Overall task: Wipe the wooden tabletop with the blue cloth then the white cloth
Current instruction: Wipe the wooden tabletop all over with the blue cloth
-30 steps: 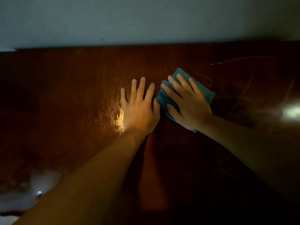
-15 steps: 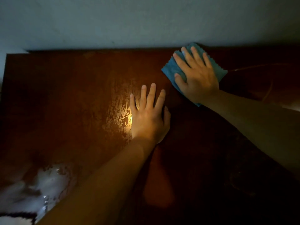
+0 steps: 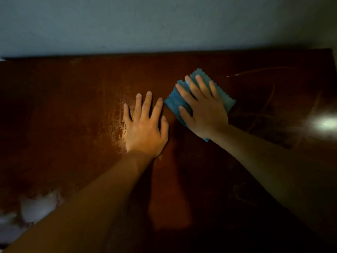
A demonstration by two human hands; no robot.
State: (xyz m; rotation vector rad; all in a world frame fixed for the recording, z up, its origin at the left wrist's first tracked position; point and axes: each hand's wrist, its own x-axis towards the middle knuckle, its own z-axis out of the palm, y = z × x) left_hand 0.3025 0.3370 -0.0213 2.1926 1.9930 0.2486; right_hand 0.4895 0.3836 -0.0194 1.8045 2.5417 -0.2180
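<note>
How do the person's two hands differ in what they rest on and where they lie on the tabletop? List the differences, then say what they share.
1. The left hand rests directly on the bare wooden tabletop; the right hand presses on the blue cloth.
2. The right hand lies nearer the wall than the left hand.
3. The left hand is more brightly lit than the right hand.
Shared: both lie palm down with straight, spread fingers.

wall: grey-blue, behind table | glare: bright, far right

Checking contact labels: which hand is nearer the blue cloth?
Right. The right hand lies flat on top of the blue cloth, fingers spread. The left hand rests flat on the wooden tabletop just beside the cloth's left edge.
</note>
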